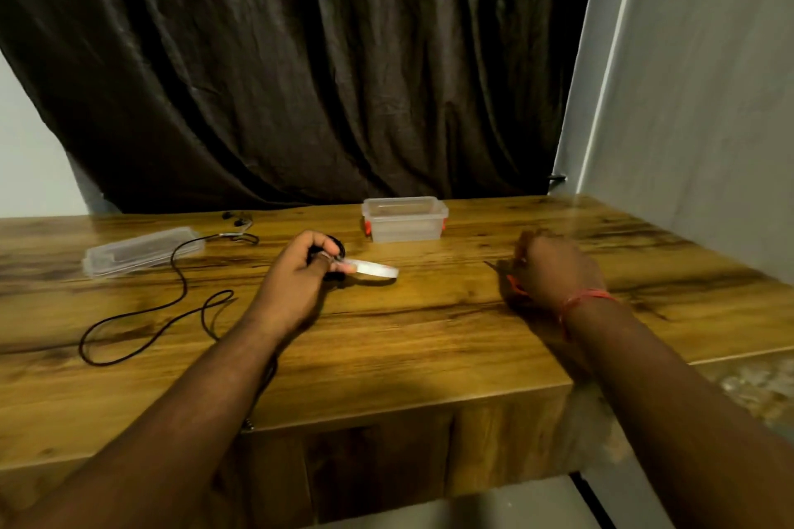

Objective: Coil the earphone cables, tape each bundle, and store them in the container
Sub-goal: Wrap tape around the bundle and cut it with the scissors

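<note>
My left hand [300, 271] grips a small coil of black earphone cable [337, 247], and its thumb rests on the near end of a clear tape roll [376, 269] lying on the table. My right hand [554, 266] is curled over an orange-handled tool [514, 284], seemingly scissors, whose dark tip points left. A second black earphone cable [172, 305] lies loose across the left of the table, its earbuds [236, 220] near the back edge. The clear container [404, 223] with orange latches stands open behind the tape.
The container's clear lid [142, 251] lies flat at the back left. The wooden table [408, 339] ends in a front edge close to me and steps back on the right. A dark curtain [300, 77] hangs behind, with a white wall [709, 99] on the right.
</note>
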`<move>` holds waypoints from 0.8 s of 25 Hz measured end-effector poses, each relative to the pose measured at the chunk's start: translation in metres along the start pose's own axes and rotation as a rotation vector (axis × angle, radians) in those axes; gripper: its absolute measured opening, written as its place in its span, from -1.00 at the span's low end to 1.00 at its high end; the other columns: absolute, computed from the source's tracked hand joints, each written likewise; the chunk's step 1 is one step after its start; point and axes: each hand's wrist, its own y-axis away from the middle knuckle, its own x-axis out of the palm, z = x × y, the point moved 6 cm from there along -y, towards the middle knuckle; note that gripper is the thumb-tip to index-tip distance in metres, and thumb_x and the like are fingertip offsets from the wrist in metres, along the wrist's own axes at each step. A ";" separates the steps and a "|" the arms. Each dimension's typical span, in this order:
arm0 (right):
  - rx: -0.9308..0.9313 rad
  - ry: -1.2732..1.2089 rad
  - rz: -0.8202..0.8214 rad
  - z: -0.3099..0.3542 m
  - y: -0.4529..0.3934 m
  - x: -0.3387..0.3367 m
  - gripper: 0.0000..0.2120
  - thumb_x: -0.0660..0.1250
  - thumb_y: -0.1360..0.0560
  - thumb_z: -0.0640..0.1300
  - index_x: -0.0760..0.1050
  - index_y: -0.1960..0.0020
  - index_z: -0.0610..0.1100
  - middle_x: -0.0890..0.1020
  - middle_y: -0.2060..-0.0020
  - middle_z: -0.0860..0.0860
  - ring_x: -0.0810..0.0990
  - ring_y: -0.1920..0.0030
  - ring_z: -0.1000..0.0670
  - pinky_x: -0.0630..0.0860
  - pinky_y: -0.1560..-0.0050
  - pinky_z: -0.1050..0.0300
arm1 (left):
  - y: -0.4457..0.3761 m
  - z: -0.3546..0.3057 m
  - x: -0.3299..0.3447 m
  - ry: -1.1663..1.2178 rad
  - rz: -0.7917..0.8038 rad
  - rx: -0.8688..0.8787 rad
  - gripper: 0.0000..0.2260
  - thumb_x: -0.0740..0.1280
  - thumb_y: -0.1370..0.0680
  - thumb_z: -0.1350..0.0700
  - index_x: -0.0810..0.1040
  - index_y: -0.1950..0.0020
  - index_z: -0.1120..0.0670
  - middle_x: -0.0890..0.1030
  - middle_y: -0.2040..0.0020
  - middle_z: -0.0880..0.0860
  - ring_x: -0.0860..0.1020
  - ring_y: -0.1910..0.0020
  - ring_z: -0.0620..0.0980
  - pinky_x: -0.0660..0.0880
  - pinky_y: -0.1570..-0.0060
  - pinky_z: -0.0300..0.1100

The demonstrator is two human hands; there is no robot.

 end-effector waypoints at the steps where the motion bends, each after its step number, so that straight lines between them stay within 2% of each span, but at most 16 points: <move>1: 0.030 0.029 0.024 -0.007 0.002 0.000 -0.76 0.36 -0.46 0.05 0.55 0.00 -0.09 0.62 0.06 -0.10 0.58 0.02 -0.17 0.56 0.04 -0.01 | -0.001 0.001 0.000 0.019 0.008 -0.006 -0.81 0.19 -0.64 0.29 0.51 0.08 0.06 0.68 0.25 -0.02 0.66 0.15 -0.19 0.50 0.03 -0.17; 3: 0.078 0.037 0.091 -0.017 0.004 0.002 -0.75 0.33 -0.48 0.06 0.57 0.00 -0.10 0.63 0.08 -0.10 0.59 0.03 -0.15 0.59 -0.01 -0.07 | -0.001 0.004 0.003 0.034 0.025 -0.029 -0.78 0.18 -0.64 0.28 0.51 0.09 0.03 0.71 0.23 0.00 0.68 0.08 -0.07 0.50 -0.07 -0.09; 5: 0.098 0.060 0.148 -0.024 0.009 0.003 -0.75 0.34 -0.50 0.07 0.56 0.00 -0.11 0.62 0.08 -0.08 0.60 0.04 -0.12 0.59 -0.02 -0.05 | 0.001 0.004 0.013 0.046 0.043 -0.037 -0.78 0.18 -0.64 0.28 0.51 0.09 0.02 0.71 0.20 0.09 0.68 0.09 -0.03 0.49 -0.13 -0.06; 9: 0.110 0.102 0.194 -0.034 0.014 -0.002 -0.77 0.38 -0.50 0.04 0.55 0.04 -0.14 0.59 0.15 -0.08 0.60 0.09 -0.11 0.55 0.07 0.06 | 0.009 -0.005 0.032 0.073 0.087 -0.045 -0.80 0.18 -0.64 0.29 0.51 0.07 0.06 0.71 0.18 0.13 0.68 0.14 -0.09 0.51 -0.07 -0.16; 12: 0.055 0.168 0.257 -0.022 0.016 -0.003 -0.81 0.36 -0.52 0.03 0.52 0.07 -0.11 0.61 0.08 -0.12 0.57 0.10 -0.11 0.53 0.08 0.09 | 0.011 -0.008 0.033 0.105 0.088 -0.063 -0.81 0.18 -0.64 0.30 0.51 0.07 0.07 0.71 0.20 0.10 0.69 0.14 -0.07 0.52 0.00 -0.22; 16: -0.059 0.239 0.279 0.009 0.021 -0.003 -0.75 0.33 -0.54 0.02 0.53 -0.07 -0.15 0.61 -0.05 -0.13 0.60 -0.05 -0.13 0.47 0.09 0.13 | 0.007 -0.007 0.023 0.167 0.067 -0.106 -0.82 0.18 -0.64 0.29 0.53 0.04 0.09 0.70 0.22 0.11 0.69 0.12 -0.01 0.54 -0.15 -0.06; 20: 0.022 0.117 0.336 0.016 0.020 -0.011 -0.73 0.42 -0.48 0.04 0.57 0.04 -0.18 0.63 0.10 -0.11 0.60 0.08 -0.07 0.47 0.16 0.14 | 0.005 -0.002 0.019 0.279 0.084 -0.168 -0.81 0.13 -0.65 0.31 0.51 0.00 0.13 0.61 0.20 0.23 0.68 0.00 0.18 0.49 -0.28 0.11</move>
